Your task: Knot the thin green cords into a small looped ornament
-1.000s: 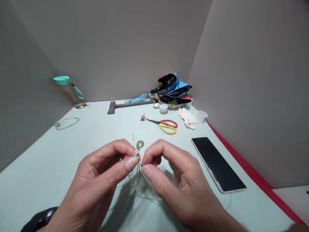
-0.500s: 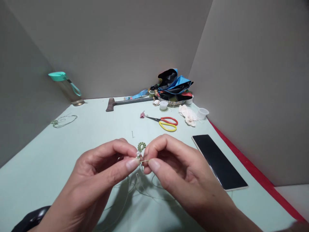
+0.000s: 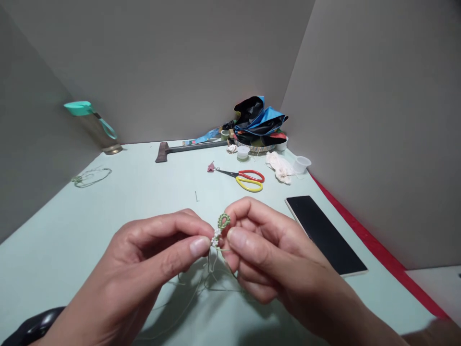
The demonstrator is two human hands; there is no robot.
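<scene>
We record left grip [image 3: 144,254] and right grip [image 3: 277,254] pinched closed on knotted green cord [image 3: 220,229], long axis pointing 1 o'clock.

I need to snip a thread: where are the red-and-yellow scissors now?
The scissors lie on the pale green table, right of centre in the head view, blades pointing left toward a small pink piece, with a crumpled white cloth to their right.

The left hand [image 3: 133,259] and right hand [image 3: 277,250] pinch a green knotted cord loop [image 3: 224,222] together. Red-and-yellow scissors [image 3: 248,179] lie beyond them.
</scene>
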